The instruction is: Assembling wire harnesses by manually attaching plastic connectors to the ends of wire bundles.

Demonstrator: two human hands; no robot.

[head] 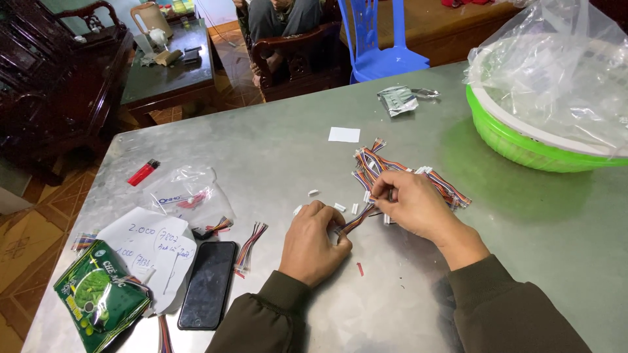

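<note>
My left hand [316, 240] rests on the metal table [275, 150] with its fingers closed around one end of a short bundle of coloured wires [357, 220]. My right hand [411, 204] pinches the other end of that bundle, by a small white connector, at the edge of a pile of similar coloured wire harnesses [379, 167]. Several small white connector pieces [339, 207] lie scattered on the table between and around the hands.
A black phone [208, 284], a paper note, a green packet [98, 297], a clear bag [190, 194], a red lighter [143, 172] and loose wire bundles [248, 247] lie at left. A green basket [523, 140] lined with a plastic bag stands at right. Beyond are a blue chair and a seated person.
</note>
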